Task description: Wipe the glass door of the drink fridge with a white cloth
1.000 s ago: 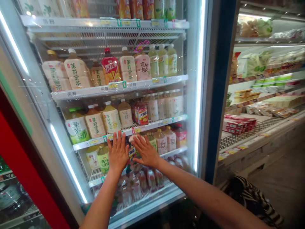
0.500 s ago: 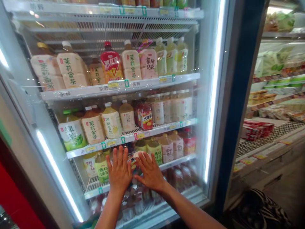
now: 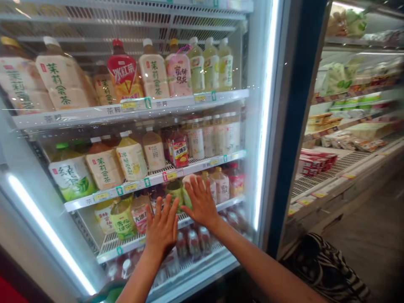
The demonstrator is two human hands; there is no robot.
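Observation:
My left hand (image 3: 161, 230) is raised with its fingers stretched out and spread, palm toward a glass-fronted drinks cooler. My right hand (image 3: 202, 205) is spread out the same way, higher and to the right. Both seem to rest flat on the glass, though contact is hard to make out. Neither holds anything. Behind the left hand stand a green-labelled tea bottle (image 3: 122, 219) and a pink-labelled bottle (image 3: 141, 212), the latter partly covered. The right hand hides part of the lower bottle row, beside a bottle with a pale label (image 3: 222, 185).
A middle shelf holds a red drink bottle (image 3: 179, 149) and a large green-capped tea bottle (image 3: 71, 174). Bright light strips (image 3: 50, 233) run along the cooler's sides. Right of its dark frame (image 3: 292, 105) is an open refrigerated display with red packages (image 3: 315, 160). A striped black-and-white item (image 3: 337, 269) sits low at right.
My hands have moved apart, the right one shifting up and right across the cooler front. The view has turned right, so the shelves sit further left.

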